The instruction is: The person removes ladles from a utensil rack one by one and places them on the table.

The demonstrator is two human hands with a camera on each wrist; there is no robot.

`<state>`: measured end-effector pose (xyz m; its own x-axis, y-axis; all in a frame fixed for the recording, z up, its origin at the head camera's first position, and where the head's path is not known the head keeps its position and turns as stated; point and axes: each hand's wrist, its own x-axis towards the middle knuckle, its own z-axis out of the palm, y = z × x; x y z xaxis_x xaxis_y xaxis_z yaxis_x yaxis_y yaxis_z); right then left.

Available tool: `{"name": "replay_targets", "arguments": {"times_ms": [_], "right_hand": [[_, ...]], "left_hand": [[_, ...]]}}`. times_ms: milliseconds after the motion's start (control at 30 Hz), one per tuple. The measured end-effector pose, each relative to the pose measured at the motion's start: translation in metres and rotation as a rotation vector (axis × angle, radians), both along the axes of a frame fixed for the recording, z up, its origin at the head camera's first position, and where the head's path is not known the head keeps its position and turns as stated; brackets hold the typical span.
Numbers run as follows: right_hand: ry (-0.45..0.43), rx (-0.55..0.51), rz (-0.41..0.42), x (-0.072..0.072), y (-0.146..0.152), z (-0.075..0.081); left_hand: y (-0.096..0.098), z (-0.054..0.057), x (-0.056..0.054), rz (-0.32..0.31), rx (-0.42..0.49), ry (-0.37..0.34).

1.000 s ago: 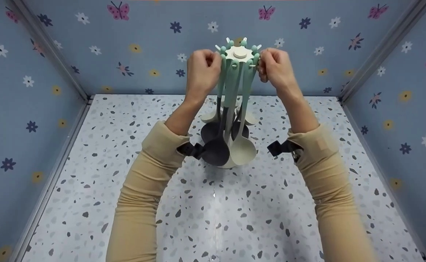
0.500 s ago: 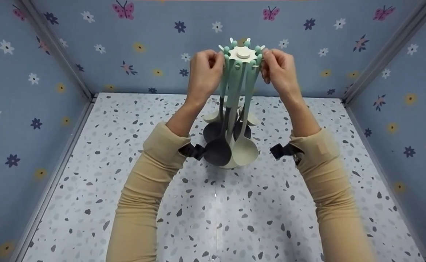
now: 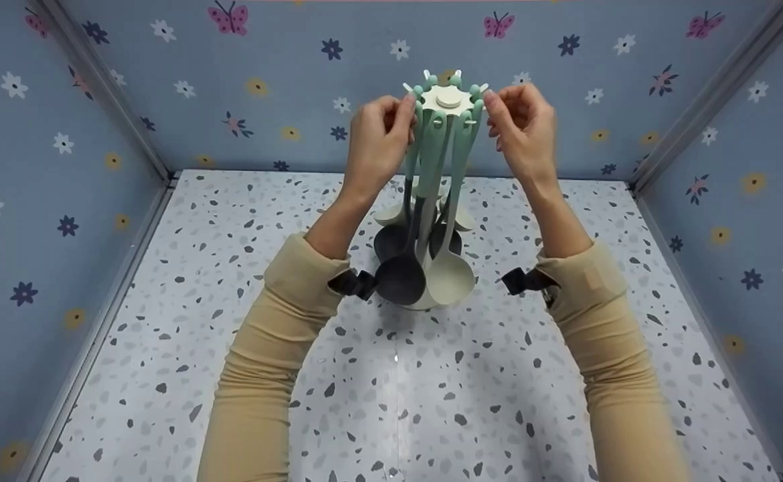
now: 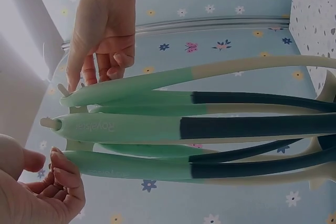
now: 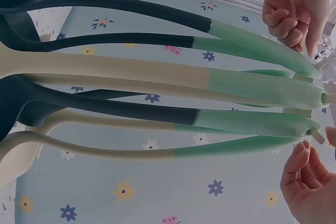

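Observation:
A rotating utensil stand (image 3: pixel 448 99) with a white notched top stands upright on the table. Around it hang several mint-handled utensils, among them a black ladle (image 3: pixel 400 278) and a cream ladle (image 3: pixel 450 277). My left hand (image 3: pixel 379 137) is at the top left of the stand; its fingertips (image 4: pixel 59 162) meet the end of a mint handle (image 4: pixel 118 163), thumb a little apart. On the opposite side my right hand (image 3: pixel 527 134) has thumb and fingers parted beside a hook, its fingertips (image 5: pixel 302 153) close to a handle end (image 5: pixel 262 123). The hands grip no utensil visibly.
The speckled white table (image 3: pixel 391 402) spreads in front of the stand. Blue floral panels (image 3: pixel 284 87) enclose it at the back and both sides, joined by grey metal corner strips (image 3: pixel 104 87). Black wrist mounts (image 3: pixel 353 284) sit on both beige sleeves.
The fingers of both hands have loosened. My right hand has moved slightly right, its thumb and fingers spreading apart. The stand and utensils keep their place on the table; the head view shifted slightly.

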<state>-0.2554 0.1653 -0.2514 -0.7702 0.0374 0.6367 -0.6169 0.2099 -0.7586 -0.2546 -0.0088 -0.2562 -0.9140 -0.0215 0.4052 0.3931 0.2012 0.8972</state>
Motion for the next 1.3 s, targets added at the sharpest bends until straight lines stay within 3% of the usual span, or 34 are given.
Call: {"name": "replay_targets", "arguments": {"times_ms": [267,633,833,1067,1300], "right_hand": [[0.068,0.056,0.021,0.0,0.0,0.0],[0.09,0.023,0.046,-0.002,0.001,-0.005],[0.103,0.012,0.044,-0.001,-0.002,-0.005],[0.092,-0.003,0.032,-0.001,-0.005,-0.006],[0.092,-0.035,0.055,-0.015,-0.001,-0.017]], "left_hand": [[-0.002,-0.01,0.008,0.013,0.0,-0.009],[0.007,-0.04,0.031,0.108,-0.138,0.253],[0.011,-0.057,0.04,0.156,-0.209,0.308],[0.013,-0.083,0.045,0.163,-0.228,0.287],[0.015,-0.107,0.044,0.167,-0.205,0.221]]}}
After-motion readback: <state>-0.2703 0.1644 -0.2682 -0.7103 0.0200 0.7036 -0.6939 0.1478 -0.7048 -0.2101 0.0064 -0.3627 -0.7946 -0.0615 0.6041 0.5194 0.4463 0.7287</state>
